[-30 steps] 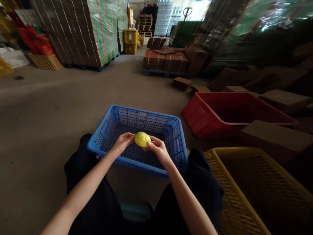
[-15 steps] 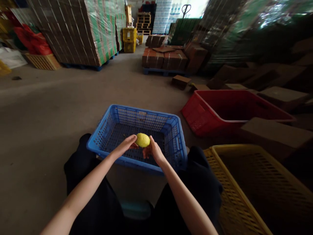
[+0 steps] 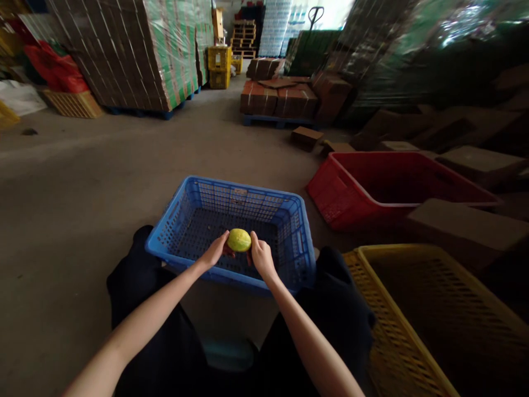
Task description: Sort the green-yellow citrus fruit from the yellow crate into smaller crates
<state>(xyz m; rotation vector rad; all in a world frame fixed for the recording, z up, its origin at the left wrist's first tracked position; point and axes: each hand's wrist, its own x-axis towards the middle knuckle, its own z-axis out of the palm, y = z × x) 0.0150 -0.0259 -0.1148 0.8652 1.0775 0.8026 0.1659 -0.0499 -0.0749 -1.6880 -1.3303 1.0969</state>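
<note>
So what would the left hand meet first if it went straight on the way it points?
The yellow-green fruit, whose end the left hand seems to touch; past it, probably the right hand, though depth is unclear.

The fruit (image 3: 239,240) looks slightly bumpy to me, with a soft sheen. The blue crate (image 3: 256,196) is perforated plastic, smooth along the rim; the red bin (image 3: 351,204) and yellow crate (image 3: 374,314) look plastic too. My trousers (image 3: 161,331) are matt cloth. I see dull cardboard on the box (image 3: 467,226), glossy film (image 3: 177,49) on stacked cartons (image 3: 111,55) and a matt, concrete-like floor (image 3: 103,182)
</note>
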